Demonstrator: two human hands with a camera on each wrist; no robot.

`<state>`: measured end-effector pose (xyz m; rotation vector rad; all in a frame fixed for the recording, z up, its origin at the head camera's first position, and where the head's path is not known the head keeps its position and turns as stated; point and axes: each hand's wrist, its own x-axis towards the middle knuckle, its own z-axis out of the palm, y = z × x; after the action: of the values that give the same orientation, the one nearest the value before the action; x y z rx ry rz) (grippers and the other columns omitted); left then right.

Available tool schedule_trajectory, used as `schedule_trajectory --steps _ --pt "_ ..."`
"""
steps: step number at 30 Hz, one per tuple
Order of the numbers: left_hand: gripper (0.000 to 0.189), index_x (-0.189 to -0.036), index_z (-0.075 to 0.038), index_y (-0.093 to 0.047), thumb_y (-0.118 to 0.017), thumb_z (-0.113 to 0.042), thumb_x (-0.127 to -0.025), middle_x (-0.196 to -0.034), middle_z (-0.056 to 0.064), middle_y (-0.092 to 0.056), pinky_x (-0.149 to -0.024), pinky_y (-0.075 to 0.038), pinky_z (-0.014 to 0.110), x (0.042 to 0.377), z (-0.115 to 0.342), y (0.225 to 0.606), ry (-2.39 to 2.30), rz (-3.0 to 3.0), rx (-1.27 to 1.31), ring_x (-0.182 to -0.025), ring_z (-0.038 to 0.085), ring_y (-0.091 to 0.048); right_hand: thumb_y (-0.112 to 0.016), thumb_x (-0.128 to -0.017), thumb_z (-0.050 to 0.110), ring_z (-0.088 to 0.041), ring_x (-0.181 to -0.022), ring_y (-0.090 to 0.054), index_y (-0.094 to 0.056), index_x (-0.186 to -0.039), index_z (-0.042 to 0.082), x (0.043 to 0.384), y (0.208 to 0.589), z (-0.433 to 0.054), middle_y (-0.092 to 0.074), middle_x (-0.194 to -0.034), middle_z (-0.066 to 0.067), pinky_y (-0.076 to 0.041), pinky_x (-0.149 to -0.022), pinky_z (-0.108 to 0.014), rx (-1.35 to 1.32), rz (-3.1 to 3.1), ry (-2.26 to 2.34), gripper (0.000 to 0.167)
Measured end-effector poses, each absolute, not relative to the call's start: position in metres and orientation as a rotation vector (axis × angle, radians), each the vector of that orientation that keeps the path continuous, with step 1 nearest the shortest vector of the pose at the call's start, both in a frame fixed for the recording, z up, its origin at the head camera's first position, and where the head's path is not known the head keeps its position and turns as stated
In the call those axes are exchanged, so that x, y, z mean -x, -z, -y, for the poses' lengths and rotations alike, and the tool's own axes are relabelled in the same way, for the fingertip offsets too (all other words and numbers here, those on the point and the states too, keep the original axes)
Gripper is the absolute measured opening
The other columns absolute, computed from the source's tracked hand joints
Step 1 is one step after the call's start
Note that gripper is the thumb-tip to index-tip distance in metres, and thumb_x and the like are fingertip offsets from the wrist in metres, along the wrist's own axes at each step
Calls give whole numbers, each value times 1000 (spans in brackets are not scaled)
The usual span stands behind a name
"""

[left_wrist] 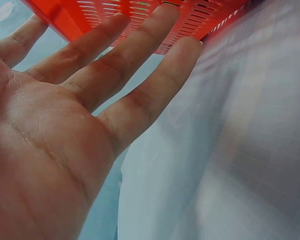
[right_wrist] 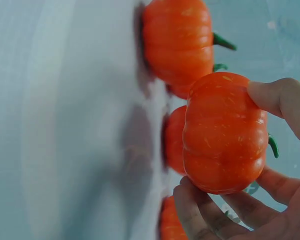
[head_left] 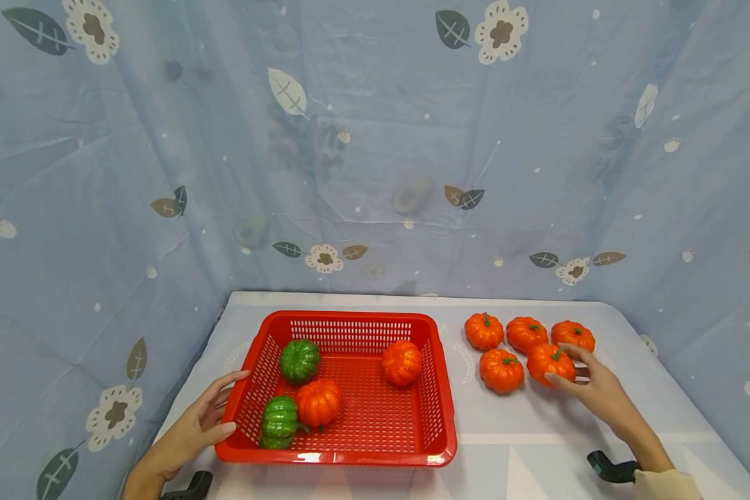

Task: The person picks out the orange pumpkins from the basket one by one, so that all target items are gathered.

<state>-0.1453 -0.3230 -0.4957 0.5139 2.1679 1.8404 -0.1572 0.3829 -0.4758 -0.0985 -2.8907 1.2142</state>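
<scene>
With thumb and fingers, my right hand grips a small orange pumpkin by its right side. In the right wrist view this pumpkin is raised over the table, its green stem pointing up. My left hand is at the left side of a red plastic basket, fingers extended and fingertips at the slotted wall. Inside the basket lie two green pumpkins on the left, an orange pumpkin beside them and another orange pumpkin at the right.
Several orange pumpkins stand on the table right of the basket, close around the held one. The white table ends at a blue patterned curtain behind and at the sides. A dark wrist mount is on the right forearm.
</scene>
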Motion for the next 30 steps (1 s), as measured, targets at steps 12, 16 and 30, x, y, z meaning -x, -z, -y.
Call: schedule_trajectory --steps 12,16,30 --pt "71 -161 -13 -24 -56 -2 -98 -152 34 -35 -93 -56 37 145 322 496 -1850 -2150 -480 -124 17 -60 -73 -94 47 -52 -122 -52 -33 -153 -1 160 494 -390 -38 -149 -36 -55 -89 -56 159 2910 -1247 86" --pt "71 -161 -13 -25 -57 -2 -98 -152 34 -34 -92 -56 36 145 321 495 -1849 -2155 -461 -124 15 -60 -73 -94 47 -53 -124 -50 -33 -154 -1 160 497 -389 -37 -150 -38 -54 -91 -58 171 2914 -1254 87" --pt "72 -160 -15 -26 -60 -5 -98 -155 32 -32 -93 -55 33 144 320 495 -1826 -2185 -399 -123 11 -59 -72 -95 48 -54 -126 -47 -31 -155 1 161 496 -391 -31 -154 -37 -53 -91 -59 164 2942 -1273 87"
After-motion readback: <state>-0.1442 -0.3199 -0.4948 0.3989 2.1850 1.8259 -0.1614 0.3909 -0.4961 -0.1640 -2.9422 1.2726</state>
